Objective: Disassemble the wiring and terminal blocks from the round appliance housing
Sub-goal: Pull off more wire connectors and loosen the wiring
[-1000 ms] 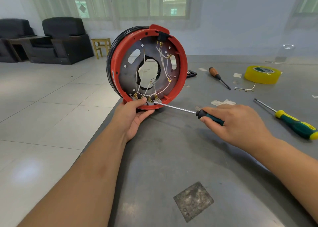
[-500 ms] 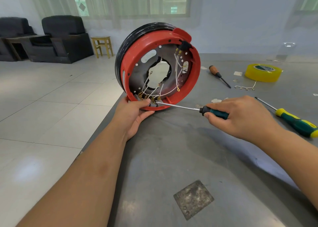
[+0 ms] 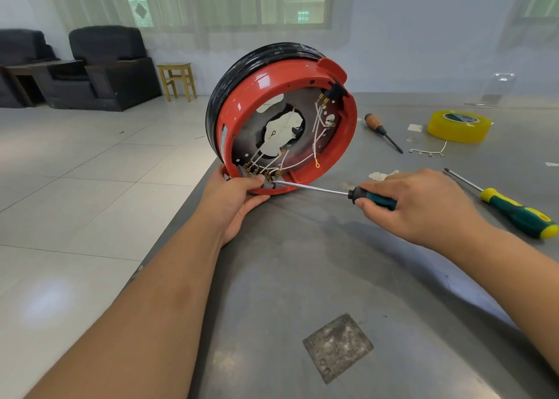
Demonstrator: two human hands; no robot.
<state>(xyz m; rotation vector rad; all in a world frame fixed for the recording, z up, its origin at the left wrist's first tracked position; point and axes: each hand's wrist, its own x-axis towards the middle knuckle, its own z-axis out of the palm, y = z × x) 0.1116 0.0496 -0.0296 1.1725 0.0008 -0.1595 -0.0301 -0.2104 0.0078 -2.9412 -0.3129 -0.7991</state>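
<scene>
The round housing (image 3: 260, 93), red with a black outer band, stands on edge at the left edge of the grey table (image 3: 332, 277), its open side turned towards me and to the right. White wires (image 3: 317, 126) with brass terminals run across its metal plate to a terminal block (image 3: 260, 173) at the bottom rim. My left hand (image 3: 233, 199) grips the lower rim, thumb pressed beside the terminals. My right hand (image 3: 423, 205) holds a green-handled screwdriver (image 3: 372, 197), whose tip touches the terminal block.
On the table to the right lie a second green and yellow screwdriver (image 3: 514, 214), a wooden-handled screwdriver (image 3: 381, 130), a yellow tape roll (image 3: 458, 126), a removed wire strand (image 3: 428, 152) and small scraps. Tiled floor lies beyond the table's left edge.
The housing has swung so its open face points more to the right. My left hand stays on the lower rim and the screwdriver tip stays at the terminals.
</scene>
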